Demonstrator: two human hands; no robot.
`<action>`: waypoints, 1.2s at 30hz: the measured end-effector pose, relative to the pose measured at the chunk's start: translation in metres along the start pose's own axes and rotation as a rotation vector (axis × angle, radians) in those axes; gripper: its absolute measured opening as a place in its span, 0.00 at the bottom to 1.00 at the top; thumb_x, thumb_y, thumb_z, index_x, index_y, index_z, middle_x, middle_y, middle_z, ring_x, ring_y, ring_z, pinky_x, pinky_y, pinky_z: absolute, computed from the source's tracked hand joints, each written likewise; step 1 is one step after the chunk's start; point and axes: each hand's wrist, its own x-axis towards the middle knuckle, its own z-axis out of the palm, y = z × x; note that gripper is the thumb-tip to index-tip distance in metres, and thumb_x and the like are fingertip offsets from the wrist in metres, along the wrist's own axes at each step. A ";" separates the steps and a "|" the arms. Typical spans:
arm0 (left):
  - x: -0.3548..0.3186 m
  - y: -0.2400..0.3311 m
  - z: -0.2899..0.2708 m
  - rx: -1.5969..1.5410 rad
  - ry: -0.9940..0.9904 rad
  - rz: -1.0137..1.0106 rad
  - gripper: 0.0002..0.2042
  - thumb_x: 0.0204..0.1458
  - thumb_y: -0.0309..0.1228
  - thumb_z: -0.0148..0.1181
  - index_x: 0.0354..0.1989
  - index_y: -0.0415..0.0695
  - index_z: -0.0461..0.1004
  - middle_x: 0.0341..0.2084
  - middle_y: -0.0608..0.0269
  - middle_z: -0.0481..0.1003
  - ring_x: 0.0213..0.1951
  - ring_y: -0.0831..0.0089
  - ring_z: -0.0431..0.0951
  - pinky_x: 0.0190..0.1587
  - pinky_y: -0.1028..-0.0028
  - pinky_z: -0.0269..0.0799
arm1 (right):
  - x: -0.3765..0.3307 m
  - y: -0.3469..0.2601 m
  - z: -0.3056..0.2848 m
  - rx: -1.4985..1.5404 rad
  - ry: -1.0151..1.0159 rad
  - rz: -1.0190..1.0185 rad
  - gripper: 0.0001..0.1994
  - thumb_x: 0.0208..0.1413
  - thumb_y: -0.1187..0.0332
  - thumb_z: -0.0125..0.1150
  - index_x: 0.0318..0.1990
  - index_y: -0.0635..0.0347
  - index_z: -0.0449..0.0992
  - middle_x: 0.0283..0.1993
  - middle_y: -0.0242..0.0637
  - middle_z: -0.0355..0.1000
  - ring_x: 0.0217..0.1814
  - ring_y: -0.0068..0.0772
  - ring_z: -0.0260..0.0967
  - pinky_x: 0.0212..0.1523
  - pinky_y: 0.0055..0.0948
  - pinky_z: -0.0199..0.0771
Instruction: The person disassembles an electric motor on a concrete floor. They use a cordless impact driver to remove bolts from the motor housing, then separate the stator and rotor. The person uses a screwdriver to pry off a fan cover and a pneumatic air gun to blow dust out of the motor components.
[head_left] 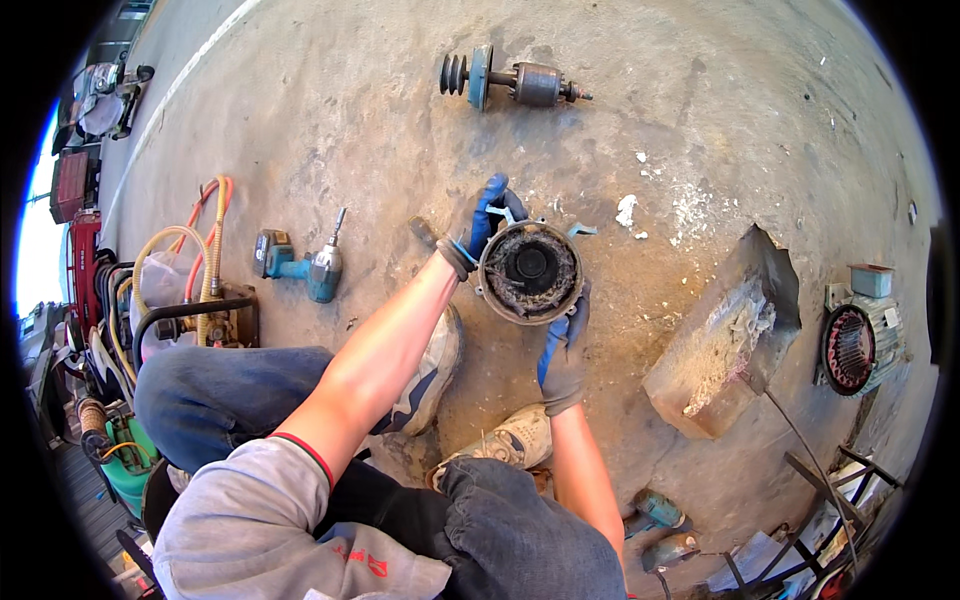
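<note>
Between my two gloved hands is a round motor end cover (pixel 508 304), its open side facing up toward me. Dark, greasy grime coats its inside around a black central hub, and blue lugs stick out at its rim. My left hand (pixel 486 222), in a blue and grey glove, is closed on the far left edge. At the lower right edge, my right hand (pixel 566 358) grips the cover, with its fingers partly hidden underneath. Farther off on the floor lies a motor rotor (pixel 538 85) on its shaft, with a grooved pulley and a blue end plate.
A cordless impact driver (pixel 312 268) lies left, near a pump with hoses (pixel 228 312). On the right are a bent sheet-metal piece (pixel 700 345) and a motor housing with windings (pixel 862 345). More power tools (pixel 658 512) lie lower right. White flakes (pixel 626 210) dot the concrete.
</note>
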 end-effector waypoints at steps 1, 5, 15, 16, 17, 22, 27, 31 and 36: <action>0.000 0.002 0.001 -0.014 -0.023 -0.015 0.28 0.62 0.57 0.48 0.34 0.39 0.78 0.26 0.61 0.79 0.32 0.72 0.78 0.42 0.71 0.74 | -0.002 0.002 -0.001 -0.131 -0.018 -0.030 0.34 0.71 0.52 0.39 0.73 0.68 0.43 0.76 0.51 0.44 0.78 0.45 0.42 0.74 0.39 0.43; -0.009 0.028 0.023 0.457 0.093 0.053 0.29 0.63 0.55 0.46 0.42 0.35 0.78 0.37 0.52 0.79 0.44 0.64 0.79 0.53 0.67 0.72 | 0.000 0.014 -0.016 -0.113 -0.001 -0.077 0.37 0.68 0.48 0.45 0.72 0.71 0.45 0.74 0.53 0.48 0.76 0.48 0.48 0.73 0.39 0.46; -0.082 0.050 -0.078 2.282 -0.485 0.214 0.15 0.51 0.32 0.58 0.48 0.51 0.76 0.43 0.55 0.76 0.51 0.56 0.74 0.56 0.61 0.69 | -0.011 -0.022 -0.002 0.080 0.170 0.108 0.40 0.63 0.50 0.56 0.70 0.72 0.49 0.71 0.55 0.53 0.73 0.48 0.53 0.70 0.41 0.54; -0.085 0.049 -0.081 2.266 -0.436 0.200 0.13 0.50 0.34 0.59 0.45 0.49 0.75 0.43 0.56 0.75 0.50 0.57 0.75 0.55 0.60 0.69 | -0.012 -0.025 -0.006 0.050 0.183 0.087 0.39 0.63 0.51 0.56 0.70 0.71 0.50 0.70 0.55 0.55 0.72 0.47 0.54 0.70 0.41 0.54; -0.089 0.052 -0.087 2.280 -0.407 0.150 0.14 0.50 0.34 0.59 0.46 0.49 0.75 0.43 0.56 0.75 0.50 0.56 0.75 0.54 0.60 0.70 | -0.014 -0.026 -0.011 0.020 0.194 0.065 0.37 0.64 0.52 0.56 0.70 0.71 0.50 0.69 0.54 0.56 0.72 0.46 0.55 0.69 0.41 0.55; -0.108 0.124 -0.068 2.108 0.094 -0.118 0.12 0.54 0.33 0.56 0.46 0.45 0.74 0.41 0.49 0.75 0.45 0.54 0.77 0.47 0.59 0.73 | -0.015 -0.063 -0.024 -0.028 0.316 -0.081 0.33 0.65 0.57 0.54 0.70 0.66 0.53 0.63 0.48 0.64 0.62 0.40 0.65 0.62 0.37 0.63; -0.119 0.184 0.011 0.667 0.135 -0.119 0.15 0.59 0.33 0.57 0.47 0.33 0.69 0.30 0.51 0.78 0.19 0.68 0.79 0.30 0.71 0.77 | -0.006 -0.104 -0.023 -0.124 -0.038 -0.141 0.41 0.53 0.57 0.68 0.70 0.65 0.55 0.50 0.42 0.72 0.48 0.38 0.71 0.49 0.34 0.73; -0.135 0.136 0.102 0.314 0.018 -0.351 0.13 0.59 0.34 0.57 0.47 0.38 0.72 0.29 0.63 0.76 0.30 0.77 0.78 0.30 0.76 0.75 | 0.002 -0.135 -0.001 -0.244 -0.319 -0.251 0.48 0.38 0.58 0.78 0.68 0.67 0.60 0.50 0.42 0.74 0.48 0.33 0.73 0.49 0.33 0.74; -0.140 0.066 0.132 -0.016 -0.020 -0.420 0.12 0.61 0.39 0.57 0.43 0.43 0.76 0.33 0.64 0.75 0.33 0.76 0.78 0.37 0.73 0.79 | -0.012 -0.142 -0.020 -0.551 -0.147 -0.347 0.44 0.34 0.63 0.79 0.64 0.65 0.66 0.52 0.44 0.74 0.48 0.42 0.75 0.49 0.35 0.76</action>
